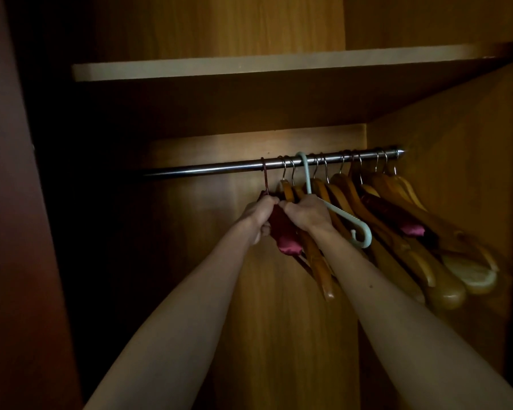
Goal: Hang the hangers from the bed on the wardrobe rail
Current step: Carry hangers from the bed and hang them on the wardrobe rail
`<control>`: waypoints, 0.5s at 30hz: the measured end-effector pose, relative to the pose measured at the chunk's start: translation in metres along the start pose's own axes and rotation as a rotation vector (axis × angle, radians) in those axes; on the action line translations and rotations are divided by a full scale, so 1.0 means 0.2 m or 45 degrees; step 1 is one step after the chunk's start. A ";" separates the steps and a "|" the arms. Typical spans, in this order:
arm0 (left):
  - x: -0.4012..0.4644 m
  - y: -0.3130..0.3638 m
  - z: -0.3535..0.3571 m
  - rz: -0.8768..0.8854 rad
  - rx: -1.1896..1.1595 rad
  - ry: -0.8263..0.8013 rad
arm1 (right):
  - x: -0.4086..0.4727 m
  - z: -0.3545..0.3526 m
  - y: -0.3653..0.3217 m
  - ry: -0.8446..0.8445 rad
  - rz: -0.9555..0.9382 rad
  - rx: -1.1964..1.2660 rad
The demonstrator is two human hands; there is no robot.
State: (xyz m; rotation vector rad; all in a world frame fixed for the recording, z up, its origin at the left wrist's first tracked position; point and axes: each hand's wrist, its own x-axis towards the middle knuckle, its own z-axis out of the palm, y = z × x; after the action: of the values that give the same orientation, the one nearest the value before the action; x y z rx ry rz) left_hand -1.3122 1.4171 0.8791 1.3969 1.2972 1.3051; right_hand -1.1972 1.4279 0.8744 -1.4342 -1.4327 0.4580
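A steel wardrobe rail [219,166] runs across the open wardrobe. Several wooden hangers [397,232] hang from its right half, along with a pale green plastic hanger [342,213] and a second maroon padded hanger [409,224] among them. At the left end of the row a maroon satin-padded hanger [282,232] has its hook over the rail. My left hand [259,216] grips this padded hanger near its neck. My right hand [307,213] grips it from the other side, fingers curled, close against the nearest wooden hanger.
A wooden shelf [249,69] spans the wardrobe above the rail. The right side wall [456,143] stands close to the last hangers. The rail's left stretch is bare and lies in deep shadow beside the dark wardrobe side panel [18,202].
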 end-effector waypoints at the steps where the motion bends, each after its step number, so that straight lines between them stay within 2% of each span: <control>1: 0.00 0.00 0.00 0.002 0.000 -0.013 | -0.01 0.00 0.01 0.016 0.012 0.012; 6: -0.02 -0.07 0.01 0.036 0.077 0.020 | -0.12 -0.03 0.08 0.082 -0.046 0.099; 10: -0.16 -0.20 0.04 0.179 0.134 0.003 | -0.35 -0.07 0.18 0.135 -0.168 0.094; 12: -0.26 -0.32 0.06 0.260 0.231 -0.006 | -0.50 -0.06 0.22 0.181 -0.222 0.104; 15: -0.40 -0.50 0.05 0.233 0.385 0.014 | -0.72 -0.03 0.31 0.226 -0.267 0.031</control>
State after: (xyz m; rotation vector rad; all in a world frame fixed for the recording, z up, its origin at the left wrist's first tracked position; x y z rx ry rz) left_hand -1.3133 1.3541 0.7673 1.7544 1.4467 1.2737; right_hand -1.1917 1.3095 0.7710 -1.2557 -1.4099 0.2093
